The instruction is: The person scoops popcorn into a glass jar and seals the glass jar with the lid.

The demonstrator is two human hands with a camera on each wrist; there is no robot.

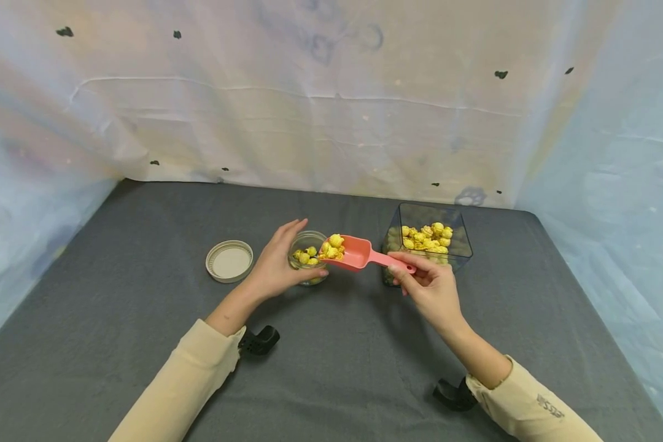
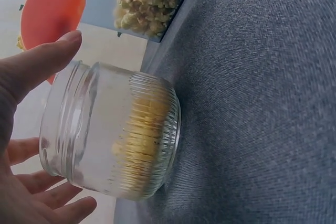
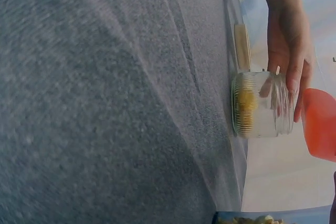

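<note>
Upright glass jar (image 1: 308,256) partly filled with popcorn — pink scoop (image 1: 353,252) tilted over it.

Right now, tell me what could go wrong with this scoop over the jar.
The pink scoop looks about as wide as the glass jar's mouth and is heaped with popcorn, so pieces may spill onto the grey cloth. The left hand only cups the jar loosely, so a nudge might shift it.

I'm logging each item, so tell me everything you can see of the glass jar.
The jar is small, clear glass with a ribbed base and threaded neck. It stands upright and lidless on the grey cloth, a little popcorn at its bottom. The left hand cups its side; the pink scoop hangs over its mouth.
</note>
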